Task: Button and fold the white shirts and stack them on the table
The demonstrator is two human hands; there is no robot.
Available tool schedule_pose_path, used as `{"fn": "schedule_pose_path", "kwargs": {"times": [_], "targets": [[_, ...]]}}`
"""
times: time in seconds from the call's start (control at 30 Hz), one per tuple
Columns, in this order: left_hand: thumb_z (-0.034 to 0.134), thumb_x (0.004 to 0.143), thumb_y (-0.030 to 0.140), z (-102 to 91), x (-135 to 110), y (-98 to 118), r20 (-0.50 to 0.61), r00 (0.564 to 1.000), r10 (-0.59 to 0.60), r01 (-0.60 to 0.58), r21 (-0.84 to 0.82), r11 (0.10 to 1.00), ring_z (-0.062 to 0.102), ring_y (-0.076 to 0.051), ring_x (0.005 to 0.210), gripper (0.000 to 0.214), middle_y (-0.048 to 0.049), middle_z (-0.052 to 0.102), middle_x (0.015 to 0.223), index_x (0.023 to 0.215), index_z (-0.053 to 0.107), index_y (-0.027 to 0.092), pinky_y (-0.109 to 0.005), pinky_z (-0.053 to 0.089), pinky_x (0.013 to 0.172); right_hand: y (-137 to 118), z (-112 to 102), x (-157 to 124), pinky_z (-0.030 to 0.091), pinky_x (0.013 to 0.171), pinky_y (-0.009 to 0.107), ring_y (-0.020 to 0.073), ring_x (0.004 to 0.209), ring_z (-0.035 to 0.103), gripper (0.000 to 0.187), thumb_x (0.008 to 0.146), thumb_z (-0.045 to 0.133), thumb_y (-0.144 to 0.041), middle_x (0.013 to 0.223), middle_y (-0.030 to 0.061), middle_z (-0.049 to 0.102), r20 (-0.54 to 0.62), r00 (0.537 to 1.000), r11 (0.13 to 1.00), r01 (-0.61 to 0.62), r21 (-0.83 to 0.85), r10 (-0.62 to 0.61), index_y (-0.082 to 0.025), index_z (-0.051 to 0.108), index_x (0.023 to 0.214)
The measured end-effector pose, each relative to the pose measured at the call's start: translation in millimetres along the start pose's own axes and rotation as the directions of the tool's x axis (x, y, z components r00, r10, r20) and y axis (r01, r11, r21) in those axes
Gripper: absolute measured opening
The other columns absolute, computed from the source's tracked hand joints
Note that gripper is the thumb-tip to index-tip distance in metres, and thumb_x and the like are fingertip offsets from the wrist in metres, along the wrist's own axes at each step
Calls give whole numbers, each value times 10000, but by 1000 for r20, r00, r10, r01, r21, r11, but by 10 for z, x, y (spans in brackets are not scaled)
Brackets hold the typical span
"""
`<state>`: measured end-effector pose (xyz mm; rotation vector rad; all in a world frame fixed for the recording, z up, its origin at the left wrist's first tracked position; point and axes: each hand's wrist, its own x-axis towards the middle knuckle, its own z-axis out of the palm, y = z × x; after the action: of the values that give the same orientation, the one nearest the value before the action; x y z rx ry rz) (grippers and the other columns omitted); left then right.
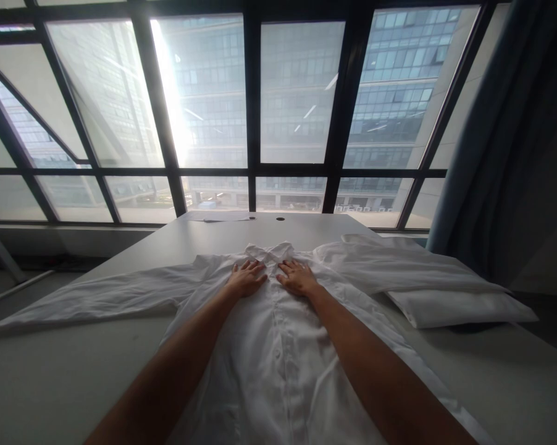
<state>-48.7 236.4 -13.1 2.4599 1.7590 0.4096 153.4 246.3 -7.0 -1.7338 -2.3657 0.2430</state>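
A white button-up shirt (255, 352) lies front side up on the table, its collar (270, 250) toward the window and its button strip running down the middle. Flat on the upper chest, left of the buttons, rests my left hand (247, 278) with its fingers stretched out. My right hand (297, 277) lies open in the same way just right of the buttons, below the collar. The left-hand sleeve (121, 295) reaches out to the table's left side. On the right the other sleeve (399, 266) extends outward, somewhat wrinkled.
The pale table (65, 371) stretches away to a large framed window (213, 93). Under the right sleeve sits a folded white cloth or packet (459, 309). A thin sheet (218, 216) lies near two dark holes at the far edge. A dark blue curtain (482, 161) hangs at right.
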Motion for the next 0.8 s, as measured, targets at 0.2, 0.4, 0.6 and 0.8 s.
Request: {"fn": "schedule_pose_path", "kwargs": {"times": [0.2,0.4,0.6,0.8], "targets": [[333,981,342,-137,196,92,-104,994,-24,34,93,995,522,-289,1215,390,-149,609,1271,1182,623,175,-463,372,1036,-135,-239,108,283,1075,495,331,1313,419,544,889,489,-503,1454,126,469,1,1000,997,-11,-76,11,-228,543,1354],[408,945,434,11,500,10,-133,990,-51,65,106,992,352,-300,1373,492,-126,425,1486,1376,453,200,-497,323,1087,-147,-162,433,229,1114,439,265,1390,308,563,948,402,-379,1520,152,366,-208,978,989,-51,-141,21,-171,369,1470],[400,937,517,111,627,-211,-22,999,-35,35,-2,999,281,-287,1433,603,-137,355,1539,1454,367,208,-488,195,1162,43,38,602,131,1148,496,239,1474,112,628,985,222,-504,1618,73,158,61,993,991,-93,-97,99,-208,250,1538],[421,926,540,-10,454,-279,-27,994,-103,103,24,994,379,-291,1385,558,-105,406,1516,1401,449,248,-461,245,1147,128,12,424,97,1156,510,251,1473,127,669,976,235,-575,1617,72,152,23,991,989,-127,-79,129,-213,253,1539]]}}
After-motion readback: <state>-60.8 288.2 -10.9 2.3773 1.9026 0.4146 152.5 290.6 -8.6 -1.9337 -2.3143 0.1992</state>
